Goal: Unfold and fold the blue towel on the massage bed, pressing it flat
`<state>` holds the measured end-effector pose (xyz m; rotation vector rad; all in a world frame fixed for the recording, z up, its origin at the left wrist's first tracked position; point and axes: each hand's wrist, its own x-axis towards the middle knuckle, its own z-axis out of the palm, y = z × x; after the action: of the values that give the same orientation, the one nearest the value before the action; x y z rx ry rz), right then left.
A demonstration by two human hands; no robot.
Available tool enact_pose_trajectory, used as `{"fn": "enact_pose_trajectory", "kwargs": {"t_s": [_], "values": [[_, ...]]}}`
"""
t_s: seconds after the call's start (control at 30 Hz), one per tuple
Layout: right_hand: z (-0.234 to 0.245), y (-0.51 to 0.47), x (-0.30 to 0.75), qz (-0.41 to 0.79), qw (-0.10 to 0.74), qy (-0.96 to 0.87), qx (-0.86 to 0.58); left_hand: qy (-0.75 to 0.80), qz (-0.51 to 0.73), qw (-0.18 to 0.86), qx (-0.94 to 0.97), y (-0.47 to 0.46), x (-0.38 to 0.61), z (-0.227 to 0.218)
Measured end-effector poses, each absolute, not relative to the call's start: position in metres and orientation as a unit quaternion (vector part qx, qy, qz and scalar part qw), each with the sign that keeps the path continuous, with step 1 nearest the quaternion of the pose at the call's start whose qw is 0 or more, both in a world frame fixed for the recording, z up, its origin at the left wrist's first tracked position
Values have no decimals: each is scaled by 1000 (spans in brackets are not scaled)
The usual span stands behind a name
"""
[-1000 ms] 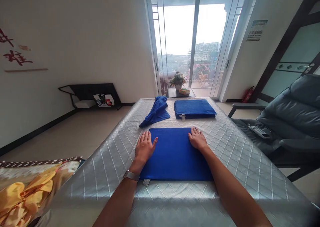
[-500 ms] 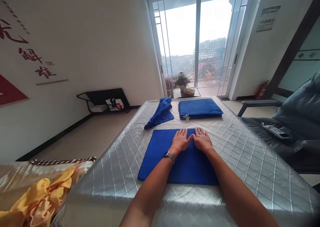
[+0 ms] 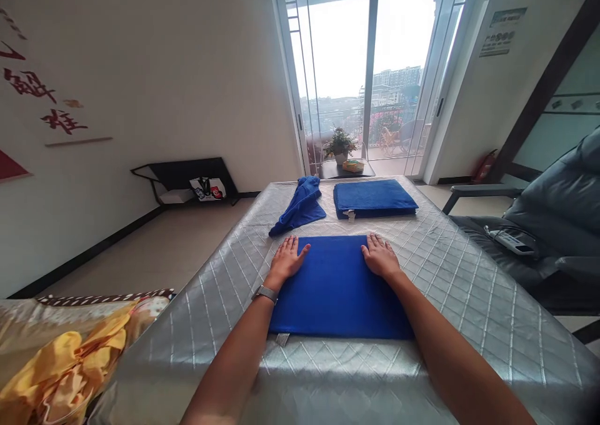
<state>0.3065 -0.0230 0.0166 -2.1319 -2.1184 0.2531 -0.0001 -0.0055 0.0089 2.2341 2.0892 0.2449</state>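
1. The flat towel (image 3: 335, 287) lies on the table (image 3: 459, 275), near its front edge. The left hand (image 3: 287, 259) lies palm down on the towel's far left edge, half on the table cover. The right hand (image 3: 380, 256) lies palm down on its far right corner. The hands are apart, open, and grip nothing.
2. The quilted cover looks slick, so sideways pressure could slide the whole towel instead of flattening it.
3. Uneven pressure from the two palms could skew the layers so the edges no longer line up.
4. The crumpled towel (image 3: 300, 206) lies just beyond the flat towel's far left corner, where a stray left hand could drag it.
5. The folded stack (image 3: 374, 197) sits beyond the far right edge, so a forward shove could nudge it.
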Motion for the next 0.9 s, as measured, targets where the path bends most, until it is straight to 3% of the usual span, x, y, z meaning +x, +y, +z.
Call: {"fn": "enact_pose_trajectory", "kwargs": {"t_s": [0.9], "values": [[30,-29,301,42,14,-702,-711,673,132,50,726,-3,-2,2]]}}
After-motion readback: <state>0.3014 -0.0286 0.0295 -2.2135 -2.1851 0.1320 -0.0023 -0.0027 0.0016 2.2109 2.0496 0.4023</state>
